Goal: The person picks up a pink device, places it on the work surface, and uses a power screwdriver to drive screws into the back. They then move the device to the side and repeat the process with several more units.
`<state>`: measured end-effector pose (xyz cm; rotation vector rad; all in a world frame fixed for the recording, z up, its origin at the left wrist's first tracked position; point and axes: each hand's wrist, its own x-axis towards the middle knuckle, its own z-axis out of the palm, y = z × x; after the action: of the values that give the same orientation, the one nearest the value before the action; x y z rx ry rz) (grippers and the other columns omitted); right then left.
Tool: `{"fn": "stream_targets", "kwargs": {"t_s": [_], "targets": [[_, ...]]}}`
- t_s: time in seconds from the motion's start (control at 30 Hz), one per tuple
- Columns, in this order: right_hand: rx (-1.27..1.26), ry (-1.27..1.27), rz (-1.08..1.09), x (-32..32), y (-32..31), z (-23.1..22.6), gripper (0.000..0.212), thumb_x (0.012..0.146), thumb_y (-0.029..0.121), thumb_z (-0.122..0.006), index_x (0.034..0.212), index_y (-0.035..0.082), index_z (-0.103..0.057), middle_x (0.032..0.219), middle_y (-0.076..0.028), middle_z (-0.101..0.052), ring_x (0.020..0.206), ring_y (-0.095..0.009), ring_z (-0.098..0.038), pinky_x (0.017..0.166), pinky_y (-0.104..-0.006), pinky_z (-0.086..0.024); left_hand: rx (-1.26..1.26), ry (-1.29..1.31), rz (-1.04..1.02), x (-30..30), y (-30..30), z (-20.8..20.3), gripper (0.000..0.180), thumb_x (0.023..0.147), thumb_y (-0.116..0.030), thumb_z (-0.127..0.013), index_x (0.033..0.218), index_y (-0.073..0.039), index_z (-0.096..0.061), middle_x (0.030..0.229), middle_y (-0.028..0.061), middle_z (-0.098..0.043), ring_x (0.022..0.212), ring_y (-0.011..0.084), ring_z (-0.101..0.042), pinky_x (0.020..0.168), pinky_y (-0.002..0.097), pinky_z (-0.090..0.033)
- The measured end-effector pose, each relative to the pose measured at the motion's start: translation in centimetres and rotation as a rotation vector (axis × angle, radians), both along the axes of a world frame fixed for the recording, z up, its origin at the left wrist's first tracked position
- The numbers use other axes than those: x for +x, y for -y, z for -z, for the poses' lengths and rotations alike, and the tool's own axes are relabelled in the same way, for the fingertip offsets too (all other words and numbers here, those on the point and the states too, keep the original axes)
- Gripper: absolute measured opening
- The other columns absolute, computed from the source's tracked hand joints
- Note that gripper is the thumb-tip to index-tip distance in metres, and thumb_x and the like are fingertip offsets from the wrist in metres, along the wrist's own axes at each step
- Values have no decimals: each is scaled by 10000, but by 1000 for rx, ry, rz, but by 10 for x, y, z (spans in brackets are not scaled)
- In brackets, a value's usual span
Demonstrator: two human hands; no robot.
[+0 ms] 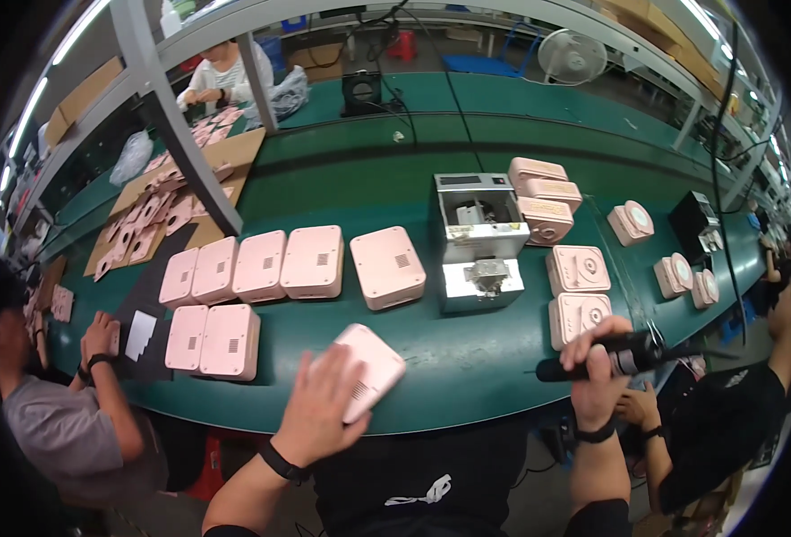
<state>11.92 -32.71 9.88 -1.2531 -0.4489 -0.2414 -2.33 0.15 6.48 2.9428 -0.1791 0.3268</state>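
Note:
In front of me a pale pink plastic casing (379, 365) lies turned at an angle near the table's front edge, with screw holes at its corners and a slotted grille. My left hand (319, 398) rests on it, fingers stretched flat across its left part and partly covering the grille. My right hand (592, 367) is closed around a black electric screwdriver (624, 355), raised over the table's right front edge. The tool lies roughly level, its thin tip on the left. Just beyond that hand is a pink unit with a round dial (579, 315), partly hidden by my fingers.
Several pink casings (313, 259) stand in rows to the left. A metal screw feeder (480, 242) occupies the middle, with more pink units (543, 219) beside it. Loose pink panels (149, 215) cover cardboard at far left. Co-workers sit left (73, 430) and right (718, 421).

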Motion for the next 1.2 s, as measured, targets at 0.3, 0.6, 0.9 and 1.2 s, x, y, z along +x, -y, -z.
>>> {"fn": "stream_targets", "kwargs": {"t_s": [0.3,0.6,0.9,1.2], "targets": [[-110,39,95,40,-16,7,251,895,68,-636,1070,35,-459,774,-69,-546,655,-168,-557,647,-330,-496,-165,-49,634,98,56,12,773,780,-421,-767,1447,-173,-469,1493,205,-401,1409,352,-374,1170,575,-239],[8,7,-21,68,-47,-60,135,941,109,-544,1026,48,-460,678,-60,-502,537,-152,-506,546,-330,-461,-413,-97,449,112,34,14,869,697,-325,-844,1456,-165,-452,1457,173,-382,1320,390,-438,1093,508,-392],[-151,89,-61,110,-93,-80,142,954,167,-563,960,60,-471,651,-62,-505,504,-158,-497,521,-328,-441,-624,-158,437,124,23,26,864,658,-259,-844,1437,-208,-474,1358,164,-421,1153,373,-560,914,428,-531],[-161,-37,-152,101,-90,-68,136,944,149,-567,954,46,-477,645,-66,-518,499,-158,-500,507,-329,-436,-644,-125,468,125,18,32,798,635,-241,-852,1369,-201,-541,1354,152,-432,1166,359,-558,925,421,-528]]}}
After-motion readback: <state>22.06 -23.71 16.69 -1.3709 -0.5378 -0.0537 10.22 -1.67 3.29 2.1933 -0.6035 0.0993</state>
